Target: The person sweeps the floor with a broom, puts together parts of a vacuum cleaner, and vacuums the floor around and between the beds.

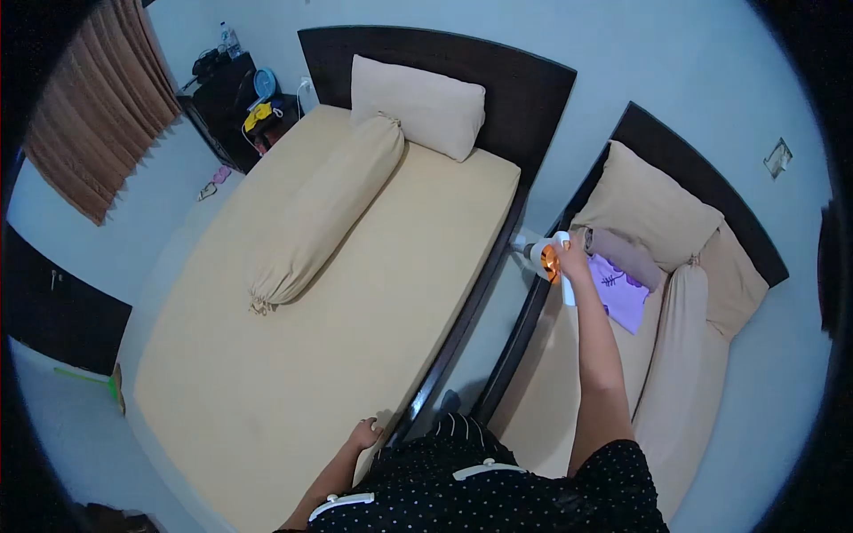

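Note:
My right hand [573,259] is closed around the white handle of a handheld appliance [551,263] with a shiny orange middle. Its narrower grey-white end points left, over the gap between the two beds. Just right of that hand lie a folded purple cloth [619,291] with dark markings and a rolled mauve cloth [625,257], both on the right bed. My left hand [364,433] is low over the near right edge of the left bed's mattress [267,382]. Its fingers are loosely curled and a little apart, with nothing seen in them.
A beige bolster [333,209] and a pillow [418,102] lie on the left bed. The right bed carries pillows [653,200] and another bolster [675,329]. Dark bed rails [471,333] border the narrow gap. A dark cabinet [222,107] with small items stands back left.

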{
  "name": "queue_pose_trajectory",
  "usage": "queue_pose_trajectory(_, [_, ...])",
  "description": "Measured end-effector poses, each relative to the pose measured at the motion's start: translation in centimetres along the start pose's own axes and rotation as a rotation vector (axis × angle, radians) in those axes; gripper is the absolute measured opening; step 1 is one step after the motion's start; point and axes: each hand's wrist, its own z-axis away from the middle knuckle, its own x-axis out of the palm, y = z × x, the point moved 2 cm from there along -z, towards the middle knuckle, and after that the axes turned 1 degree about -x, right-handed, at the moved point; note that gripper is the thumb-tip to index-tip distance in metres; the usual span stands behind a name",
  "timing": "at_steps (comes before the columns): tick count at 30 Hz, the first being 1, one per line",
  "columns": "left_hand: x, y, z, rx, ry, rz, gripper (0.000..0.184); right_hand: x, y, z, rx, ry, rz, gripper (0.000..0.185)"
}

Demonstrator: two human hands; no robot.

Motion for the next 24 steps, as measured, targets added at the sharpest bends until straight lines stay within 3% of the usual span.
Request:
queue_pose_trajectory(4, [1.1, -0.5, 0.9, 0.059, -0.076, -0.062, 0.05, -0.4, -2.4, 2.7, 0.137, -0.091, -0.11, 0.054])
queue_pose_trajectory(7, [0.7, -2.0, 1.6, 0.128, -0.097, -0.096, 0.051, 1.0, 0.1, 3.7, -0.122, 0.095, 0.024, 0.055])
queue_pose_trajectory(9, [0.1, -3.1, 2.4, 0.165, -0.108, -0.115, 0.051, 0.2, -0.7, 5.0, 0.039, -0.054, -0.166, 0.055])
queue_pose_trajectory(12, [-1.5, -5.9, 3.2, 0.189, -0.048, -0.14, 0.051, -0.3, -0.7, 6.9, 0.044, -0.158, -0.184, 0.055])
queue_pose_trajectory(14, [-2.8, -8.2, 4.1, 0.116, -0.029, -0.122, 0.05, -2.0, -3.3, 10.7, -0.012, -0.143, -0.197, 0.052])
queue_pose_trajectory(17, [-3.3, -12.8, 5.6, 0.084, -0.045, -0.167, 0.05, -2.5, -1.2, 14.1, -0.088, -0.233, -0.13, 0.05])
queue_pose_trajectory(18, [-3.4, -14.3, 6.2, 0.08, -0.057, -0.198, 0.051, -5.3, -6.7, 19.1, 0.095, -0.3, -0.173, 0.05])
queue_pose_trajectory(20, [-2.8, -17.8, 7.0, 0.047, -0.095, -0.243, 0.053, -6.7, -9.5, 23.8, 0.2, -0.353, -0.138, 0.05])
queue_pose_trajectory(21, [-2.3, -19.6, 7.2, 0.046, -0.144, -0.304, 0.055, -5.9, -7.1, 24.4, 0.059, -0.294, -0.123, 0.051])
queue_pose_trajectory(24, [-0.9, -21.9, 7.5, 0.05, -0.219, -0.405, 0.057, -6.8, -6.6, 29.2, 0.06, -0.266, 0.051, 0.052])
